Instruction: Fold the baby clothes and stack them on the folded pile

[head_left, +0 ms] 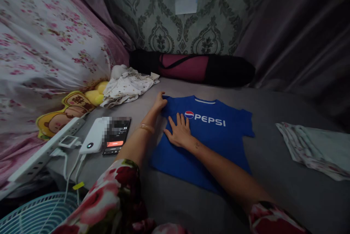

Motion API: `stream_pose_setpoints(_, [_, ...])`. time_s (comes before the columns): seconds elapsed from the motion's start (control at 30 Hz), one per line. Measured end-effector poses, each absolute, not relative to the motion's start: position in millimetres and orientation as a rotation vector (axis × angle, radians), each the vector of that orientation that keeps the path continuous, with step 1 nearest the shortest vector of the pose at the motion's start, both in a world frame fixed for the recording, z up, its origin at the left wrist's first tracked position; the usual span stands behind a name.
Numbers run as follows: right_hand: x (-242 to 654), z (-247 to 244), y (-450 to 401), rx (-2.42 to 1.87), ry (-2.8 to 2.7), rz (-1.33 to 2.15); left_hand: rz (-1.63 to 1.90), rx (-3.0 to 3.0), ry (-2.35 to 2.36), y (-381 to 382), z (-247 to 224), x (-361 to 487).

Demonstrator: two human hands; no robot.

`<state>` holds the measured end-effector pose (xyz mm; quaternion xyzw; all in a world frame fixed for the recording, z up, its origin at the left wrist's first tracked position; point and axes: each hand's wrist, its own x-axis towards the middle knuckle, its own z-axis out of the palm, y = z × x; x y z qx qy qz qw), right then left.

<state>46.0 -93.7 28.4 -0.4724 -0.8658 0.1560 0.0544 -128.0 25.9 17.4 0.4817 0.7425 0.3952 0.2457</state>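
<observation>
A blue T-shirt (216, 142) with PEPSI lettering lies spread flat on the grey sheet, its collar away from me. My left hand (160, 102) is at the end of the left sleeve, fingers closed on the sleeve's edge. My right hand (179, 130) lies flat on the shirt's chest, just left of the lettering, with its fingers spread and nothing held.
A phone (124, 135), a white power bank (91, 139) and a power strip (49, 153) lie at left, beside yellow plush toys (57, 119). Behind are crumpled spotted cloth (125, 86) and a long black-and-pink bag (186, 66). Folded pale cloth (317, 148) lies right.
</observation>
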Motion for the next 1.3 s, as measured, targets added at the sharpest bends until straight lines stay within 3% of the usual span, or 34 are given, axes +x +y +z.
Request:
stream_pose_setpoints(0.7, [44, 12, 53, -1.469, -2.625, 0.349, 0.998, 1.732, 2.171, 21, -10, -124])
stream_pose_setpoints(1.0, [62, 18, 41, -1.565, -2.481, 0.226, 0.849, 1.707, 2.247, 18, 0, -122])
stream_pose_setpoints(1.3, [72, 18, 45, -1.709, -2.445, 0.448, 0.713, 1.804, 2.227, 16, 5, -126])
